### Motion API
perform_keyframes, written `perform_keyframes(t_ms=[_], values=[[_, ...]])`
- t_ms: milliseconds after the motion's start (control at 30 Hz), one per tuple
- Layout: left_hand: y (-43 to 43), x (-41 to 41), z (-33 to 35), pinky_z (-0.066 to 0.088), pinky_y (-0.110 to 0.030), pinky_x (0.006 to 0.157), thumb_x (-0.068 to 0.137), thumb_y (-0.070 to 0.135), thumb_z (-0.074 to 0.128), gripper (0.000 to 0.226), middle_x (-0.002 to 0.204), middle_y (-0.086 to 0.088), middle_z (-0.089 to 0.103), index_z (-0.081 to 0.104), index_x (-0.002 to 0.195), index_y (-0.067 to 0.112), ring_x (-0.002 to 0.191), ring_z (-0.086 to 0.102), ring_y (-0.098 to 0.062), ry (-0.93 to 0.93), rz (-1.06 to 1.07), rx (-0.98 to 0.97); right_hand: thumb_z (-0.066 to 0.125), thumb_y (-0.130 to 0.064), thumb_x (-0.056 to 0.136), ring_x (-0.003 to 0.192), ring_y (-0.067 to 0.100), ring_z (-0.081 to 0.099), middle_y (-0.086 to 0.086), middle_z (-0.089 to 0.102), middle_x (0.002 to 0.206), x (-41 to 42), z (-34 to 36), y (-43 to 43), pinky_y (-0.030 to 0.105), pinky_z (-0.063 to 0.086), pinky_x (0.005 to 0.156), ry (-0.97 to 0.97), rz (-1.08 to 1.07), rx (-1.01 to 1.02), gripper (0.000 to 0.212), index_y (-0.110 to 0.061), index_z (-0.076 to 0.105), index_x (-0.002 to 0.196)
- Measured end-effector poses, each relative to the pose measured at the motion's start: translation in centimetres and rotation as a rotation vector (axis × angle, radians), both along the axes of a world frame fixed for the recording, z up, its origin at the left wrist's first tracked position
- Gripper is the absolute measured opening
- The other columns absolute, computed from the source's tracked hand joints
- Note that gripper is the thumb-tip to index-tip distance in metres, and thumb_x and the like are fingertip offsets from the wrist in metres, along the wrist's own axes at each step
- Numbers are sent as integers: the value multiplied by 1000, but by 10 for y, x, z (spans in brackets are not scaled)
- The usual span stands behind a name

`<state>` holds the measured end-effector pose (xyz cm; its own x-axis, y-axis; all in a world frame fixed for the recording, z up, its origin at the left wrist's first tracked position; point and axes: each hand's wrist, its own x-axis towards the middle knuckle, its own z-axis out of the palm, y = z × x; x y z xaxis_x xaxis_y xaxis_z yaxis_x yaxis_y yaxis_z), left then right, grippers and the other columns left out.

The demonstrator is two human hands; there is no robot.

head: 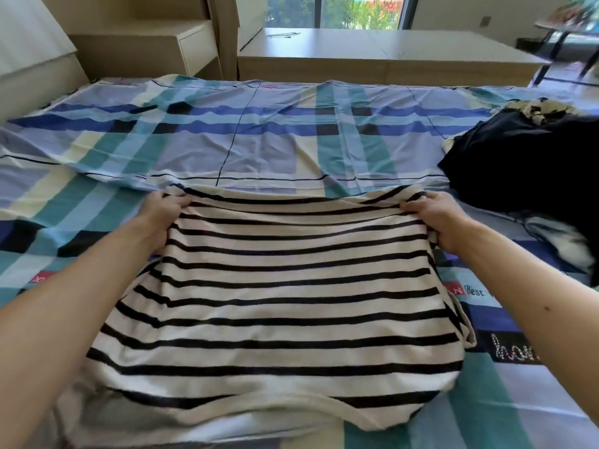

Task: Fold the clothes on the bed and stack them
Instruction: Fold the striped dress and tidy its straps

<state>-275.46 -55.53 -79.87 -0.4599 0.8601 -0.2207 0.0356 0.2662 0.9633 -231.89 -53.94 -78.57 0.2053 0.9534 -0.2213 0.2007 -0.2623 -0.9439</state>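
Note:
A white top with black stripes (291,296) lies spread on the bed in front of me. My left hand (160,215) grips its far left corner, fingers curled into the cloth. My right hand (437,218) grips the far right corner the same way. The far edge of the top is lifted slightly between the two hands. A pile of unfolded clothes lies at the right: a dark navy garment (525,163) with a cream and black patterned piece (538,110) on top of it.
The bed carries a blue, teal and white checked sheet (243,137). A wooden bedside cabinet (168,47) stands at the far left and a long low wooden unit (389,50) runs under the window behind the bed.

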Motion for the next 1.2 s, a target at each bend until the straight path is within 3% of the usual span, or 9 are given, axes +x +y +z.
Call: perform_keyframes(t_ms=[100, 167, 300, 400, 500, 567, 833, 1033, 1200], values=[[3, -8, -5, 54, -26, 47, 96, 8, 62, 15, 93, -8, 65, 56, 88, 19, 74, 63, -23, 52, 56, 10, 72, -6, 87, 85, 24, 69, 19, 71, 110, 15, -9, 4, 40, 60, 78, -17, -56, 25, 28, -6, 65, 114], [0, -10, -10, 59, -33, 66, 93, 11, 67, 11, 106, -12, 64, 58, 97, 16, 79, 62, -24, 185, 11, -55, 74, -13, 88, 71, 18, 71, 16, 72, 101, 17, -12, 0, 30, 59, 61, -8, 24, -45, 34, 0, 63, 118], [-10, -4, -3, 47, -42, 99, 79, 34, 78, 58, 117, -5, 59, 50, 126, 12, 109, 56, -28, 690, -57, -192, 79, -25, 83, 73, 27, 72, 19, 74, 104, 21, -5, -13, 27, 52, 58, -32, 221, -195, 38, -1, 70, 111], [-22, 0, 1, 47, -42, 103, 61, 49, 82, 80, 118, 0, 61, 52, 125, 12, 109, 58, -23, 530, -100, -206, 74, -14, 86, 59, 21, 70, 18, 75, 96, 22, 2, -29, 26, 54, 47, 34, 281, -273, 31, 1, 67, 112], [-36, -2, -2, 52, -46, 95, 84, 19, 78, 34, 108, -4, 63, 62, 112, 10, 96, 60, -24, 453, -62, -160, 64, 0, 90, 43, 18, 65, 12, 71, 61, 17, 12, -45, 24, 49, 37, 82, 240, -270, 7, 2, 64, 97], [-42, -3, 3, 56, -42, 68, 90, 5, 67, 11, 94, -9, 65, 65, 93, 16, 76, 60, -24, 249, -69, -87, 59, 1, 92, 34, 14, 57, 7, 64, 50, 15, 17, -50, 20, 42, 31, 114, 204, -259, 3, 0, 62, 92], [-68, -7, 40, 54, -20, 52, 95, -12, 42, 38, 63, 4, 66, 54, 81, 20, 54, 63, -7, -187, -132, 223, 76, -29, 69, 65, 25, 62, 12, 70, 84, 15, 30, -68, 30, 48, 57, 349, 290, -169, 45, -7, 69, 108], [-86, -18, 64, 55, -20, 58, 88, -20, 31, 49, 88, -3, 64, 59, 100, 19, 74, 62, -13, -221, -140, 286, 59, -13, 82, 80, 24, 75, 13, 75, 99, 17, 40, -73, 37, 62, 68, 614, 401, 24, 41, -8, 63, 123], [-104, -26, 58, 50, -22, 65, 72, -23, 31, 60, 96, -12, 64, 66, 112, 4, 84, 59, -20, 184, -419, 138, 54, -2, 83, 82, 25, 75, 15, 75, 100, 8, 55, -83, 35, 62, 67, 506, 555, 12, 37, -5, 65, 117]])
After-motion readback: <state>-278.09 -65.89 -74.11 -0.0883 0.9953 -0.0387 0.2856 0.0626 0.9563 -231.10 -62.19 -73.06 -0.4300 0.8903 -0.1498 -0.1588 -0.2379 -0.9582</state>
